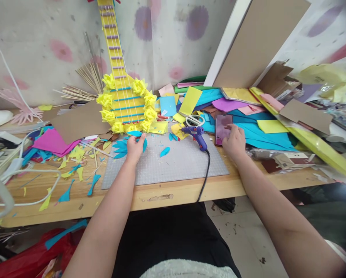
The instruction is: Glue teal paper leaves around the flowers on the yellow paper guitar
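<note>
My left hand (135,148) is closed on blue leaf-shaped paper petals (135,134), whose ends stick out past the fingers and thumb. Just left of it, several more blue petals (120,148) lie in a cluster on the grey cutting mat (173,166). A single blue petal (165,151) rests to the right of that hand. My right hand (234,142) holds nothing; its fingers reach onto the screen of a phone (221,130) lying at the mat's right side. Between the hands, a purple glue gun (198,136) lies on the mat.
Behind the mat, a yellow paper guitar (126,102) with yellow flowers leans on the wall. White-handled scissors (194,120) lie near the glue gun, whose black cord (206,173) crosses the mat. Paper scraps (77,154) litter the left; blue sheets (262,135) pile up right.
</note>
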Demonstrator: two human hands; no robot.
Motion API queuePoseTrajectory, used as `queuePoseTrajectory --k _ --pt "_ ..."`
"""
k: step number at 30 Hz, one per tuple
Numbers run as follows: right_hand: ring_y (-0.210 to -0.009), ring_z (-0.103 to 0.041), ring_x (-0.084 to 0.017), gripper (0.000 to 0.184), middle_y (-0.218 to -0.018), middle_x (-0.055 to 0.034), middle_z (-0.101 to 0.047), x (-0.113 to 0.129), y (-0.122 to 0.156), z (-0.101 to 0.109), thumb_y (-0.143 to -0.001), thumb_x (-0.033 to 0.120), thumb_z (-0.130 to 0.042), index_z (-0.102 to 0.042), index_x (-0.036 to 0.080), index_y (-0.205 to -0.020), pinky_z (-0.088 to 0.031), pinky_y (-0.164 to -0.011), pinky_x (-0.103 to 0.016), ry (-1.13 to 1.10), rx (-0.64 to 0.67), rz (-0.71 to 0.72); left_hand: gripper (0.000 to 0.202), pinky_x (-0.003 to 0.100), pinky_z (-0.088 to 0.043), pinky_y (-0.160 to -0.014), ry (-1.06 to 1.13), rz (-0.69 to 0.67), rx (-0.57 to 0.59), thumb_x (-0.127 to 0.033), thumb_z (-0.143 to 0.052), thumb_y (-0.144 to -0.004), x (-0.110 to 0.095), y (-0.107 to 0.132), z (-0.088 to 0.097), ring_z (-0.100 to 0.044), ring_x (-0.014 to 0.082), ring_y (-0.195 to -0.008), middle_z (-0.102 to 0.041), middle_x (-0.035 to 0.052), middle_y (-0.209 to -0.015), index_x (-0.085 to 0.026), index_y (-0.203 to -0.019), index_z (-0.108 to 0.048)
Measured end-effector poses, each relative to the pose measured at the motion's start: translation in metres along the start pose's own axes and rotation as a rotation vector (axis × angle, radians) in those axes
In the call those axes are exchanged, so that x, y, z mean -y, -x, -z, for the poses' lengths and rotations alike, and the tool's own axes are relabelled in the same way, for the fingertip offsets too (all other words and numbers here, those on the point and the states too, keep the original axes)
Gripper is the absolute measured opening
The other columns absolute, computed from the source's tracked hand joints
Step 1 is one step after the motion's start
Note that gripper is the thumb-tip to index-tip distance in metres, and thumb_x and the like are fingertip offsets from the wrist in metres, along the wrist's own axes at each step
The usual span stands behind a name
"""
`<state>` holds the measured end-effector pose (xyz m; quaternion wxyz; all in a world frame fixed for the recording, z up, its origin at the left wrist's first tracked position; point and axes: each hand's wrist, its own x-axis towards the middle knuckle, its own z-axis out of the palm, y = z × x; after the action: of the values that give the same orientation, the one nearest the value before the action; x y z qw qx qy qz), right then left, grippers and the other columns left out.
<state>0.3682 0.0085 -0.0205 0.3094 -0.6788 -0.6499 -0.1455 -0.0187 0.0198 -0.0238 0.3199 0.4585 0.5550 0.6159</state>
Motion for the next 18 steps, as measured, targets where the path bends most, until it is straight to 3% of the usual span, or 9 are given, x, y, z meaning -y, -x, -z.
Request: queuePoseTrajectory --k 6,13,18 --pt "-0.104 -0.052 -0.029 0.052 -0.109 -0.0141 -0.064 0.006 0.012 0.005 -0.061 0.005 -0.041 -0.047 0.014 -0.111 -0.04 -0.092 -0.044 -0.037 -0.021 -0.027 0.03 0.026 -0.04 -0.062 -0.016 -0.021 0.028 -0.045 -0.066 -0.067 0.0 0.001 0.0 -0.05 0.0124 -0.059 -0.057 0.0008 -0.062 -0.016 -0.065 -0.06" --pt "-0.109 -0.049 -0.031 0.044 -0.105 -0.0149 -0.063 0.011 0.011 0.004 -0.063 0.009 -0.044 -0.052 0.015 -0.106 -0.037 -0.093 -0.047 -0.005 0.086 -0.004 0.031 0.027 -0.039 -0.062 -0.034 -0.03 0.031 -0.047 -0.066 -0.066 0.0 0.001 0.0 -0.05 0.0126 -0.059 -0.058 0.0013 -0.063 -0.016 -0.066 -0.061" --pt "-0.111 -0.046 -0.032 0.041 -0.1 -0.0146 -0.063 0.012 0.012 0.006 -0.065 0.01 -0.044 -0.053 0.015 -0.105 -0.035 -0.093 -0.047 0.043 0.062 -0.093 0.031 0.027 -0.039 -0.063 -0.036 -0.019 0.021 -0.046 -0.067 -0.066 -0.002 0.002 0.0 -0.051 0.0132 -0.06 -0.06 0.0022 -0.066 -0.016 -0.066 -0.062"
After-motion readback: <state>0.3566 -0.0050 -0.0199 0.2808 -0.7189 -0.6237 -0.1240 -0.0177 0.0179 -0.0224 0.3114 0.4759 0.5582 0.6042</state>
